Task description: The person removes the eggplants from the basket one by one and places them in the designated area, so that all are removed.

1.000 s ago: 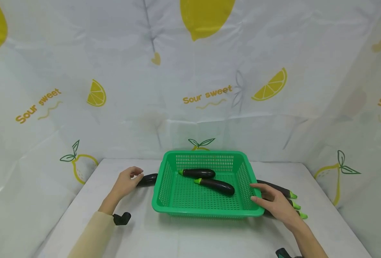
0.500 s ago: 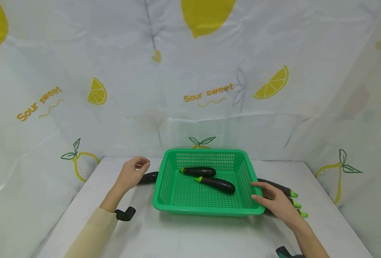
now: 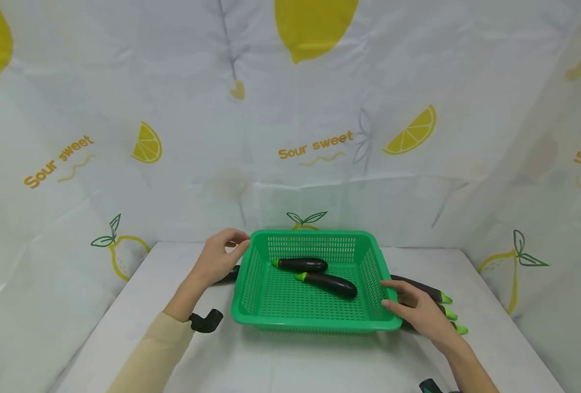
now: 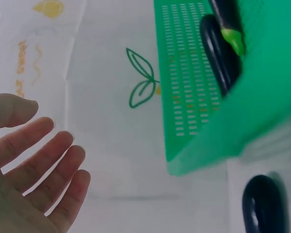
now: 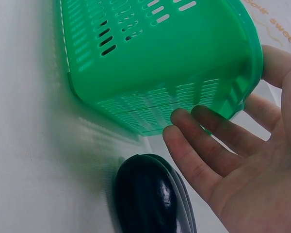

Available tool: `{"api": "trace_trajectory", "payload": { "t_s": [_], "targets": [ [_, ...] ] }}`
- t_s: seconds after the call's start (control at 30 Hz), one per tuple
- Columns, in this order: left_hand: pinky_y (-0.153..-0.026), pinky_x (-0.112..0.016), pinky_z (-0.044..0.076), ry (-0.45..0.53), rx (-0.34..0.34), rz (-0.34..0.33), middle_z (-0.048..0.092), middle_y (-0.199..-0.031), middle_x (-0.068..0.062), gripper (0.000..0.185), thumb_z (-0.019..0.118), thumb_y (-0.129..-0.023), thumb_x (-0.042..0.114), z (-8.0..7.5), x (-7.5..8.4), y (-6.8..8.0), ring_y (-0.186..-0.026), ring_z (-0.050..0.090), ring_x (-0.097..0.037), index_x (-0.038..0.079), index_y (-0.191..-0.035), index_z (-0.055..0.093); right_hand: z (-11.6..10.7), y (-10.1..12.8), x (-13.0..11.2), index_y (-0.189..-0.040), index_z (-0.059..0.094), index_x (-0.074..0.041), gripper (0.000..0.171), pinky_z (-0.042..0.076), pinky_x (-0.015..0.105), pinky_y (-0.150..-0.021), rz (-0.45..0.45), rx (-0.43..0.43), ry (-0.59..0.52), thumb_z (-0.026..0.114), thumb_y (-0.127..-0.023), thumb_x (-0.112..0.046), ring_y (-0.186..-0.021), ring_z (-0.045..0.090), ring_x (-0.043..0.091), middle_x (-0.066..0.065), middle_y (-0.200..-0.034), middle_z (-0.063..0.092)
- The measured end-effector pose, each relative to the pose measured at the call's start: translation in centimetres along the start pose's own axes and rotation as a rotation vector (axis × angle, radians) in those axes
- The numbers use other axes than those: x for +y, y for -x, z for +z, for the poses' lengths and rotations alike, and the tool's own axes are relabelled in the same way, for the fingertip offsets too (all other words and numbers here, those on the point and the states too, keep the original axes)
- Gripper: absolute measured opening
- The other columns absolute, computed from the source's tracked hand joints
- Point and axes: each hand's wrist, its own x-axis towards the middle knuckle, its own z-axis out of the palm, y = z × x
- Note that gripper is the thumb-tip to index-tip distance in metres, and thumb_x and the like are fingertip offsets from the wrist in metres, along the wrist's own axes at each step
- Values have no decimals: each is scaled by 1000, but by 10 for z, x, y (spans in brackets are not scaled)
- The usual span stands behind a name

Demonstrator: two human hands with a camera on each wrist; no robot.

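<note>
A green plastic basket [image 3: 315, 326] stands mid-table with two eggplants inside, one [image 3: 300, 265] behind the other [image 3: 330, 285]. My left hand [image 3: 218, 259] hovers by the basket's back left corner, holding nothing; its fingers [image 4: 63, 174] are loosely extended in the left wrist view. Beneath that hand another eggplant [image 3: 229, 274] lies on the table, partly hidden by the hand and basket. At the right rim my right hand [image 3: 418, 311] grips the basket, thumb and forefinger over the edge, the other fingers along the outer wall.
Three eggplants lie right of the basket, their green stems outward; the rearmost [image 3: 425, 288] shows most, the others partly behind my right hand. The white table [image 3: 290, 363] is enclosed by a lemon-printed cloth [image 3: 202, 164] at the back and sides.
My left hand has risen from beside the left eggplant and moved right and back to the basket's left rim. The right hand and the basket have stayed put.
</note>
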Motion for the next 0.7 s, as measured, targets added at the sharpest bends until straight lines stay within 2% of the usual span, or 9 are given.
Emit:
{"api": "trace_trajectory", "payload": {
  "t_s": [0.23,0.53,0.7],
  "targets": [
    [-94,-46,52,59,-22,49,70,-110,-9,22,64,-102,21,8,15,-15,-104,66,-27,5,-115,71,0,0,1,-147,53,-12,59,52,29,-86,-24,-2,1,71,-97,-37,-125,56,36,20,-142,54],
    [-90,-45,54,93,-82,156,70,-108,-10,19,64,-102,16,30,30,-34,-100,65,-25,2,-113,71,0,0,-1,-148,51,-10,58,52,28,-86,-24,0,7,70,-98,-34,-127,56,37,22,-144,53],
    [-90,-42,53,115,-138,154,70,-108,-7,21,63,-103,18,42,38,-46,-100,65,-23,2,-114,71,0,1,-2,-148,52,-12,60,51,28,-87,-9,-3,4,70,-97,-36,-126,57,33,19,-144,54]
  ]
}}
